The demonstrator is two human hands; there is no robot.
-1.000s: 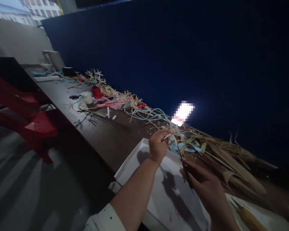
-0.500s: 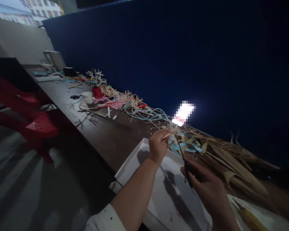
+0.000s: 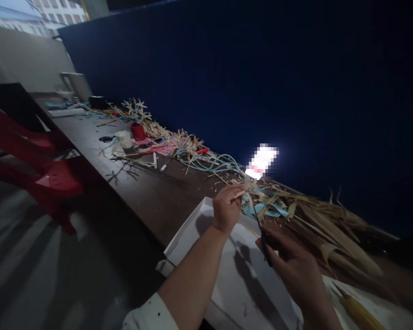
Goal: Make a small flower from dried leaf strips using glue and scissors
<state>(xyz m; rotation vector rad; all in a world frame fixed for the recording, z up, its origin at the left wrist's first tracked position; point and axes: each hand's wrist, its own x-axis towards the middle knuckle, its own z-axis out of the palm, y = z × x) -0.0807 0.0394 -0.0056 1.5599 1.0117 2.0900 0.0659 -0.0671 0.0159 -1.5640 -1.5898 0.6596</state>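
Note:
My left hand (image 3: 228,208) is closed, pinching a pale flower of dried husk strips (image 3: 250,195) above the far edge of a white tray (image 3: 192,223). In my right hand (image 3: 294,266) is a slim dark tool (image 3: 265,245) with a long thin end, held between thumb and fingers. The thin end points up at the flower's petals and seems to touch one. I cannot tell whether the tool is tweezers, scissors or a blade.
Dried husks (image 3: 330,224) and light-blue ribbon (image 3: 270,210) lie along the wall. Farther left are a pale cable (image 3: 216,165), a red thread spool (image 3: 138,132), a white roll (image 3: 124,139) and black-handled scissors (image 3: 106,139). A yellow-handled pointed tool (image 3: 358,311) lies at lower right; red chairs (image 3: 58,178) stand left.
The flower has turned slightly in my left fingers. My right hand and the dark tool have shifted a little, with the tool standing steeper. The tray stays where it was.

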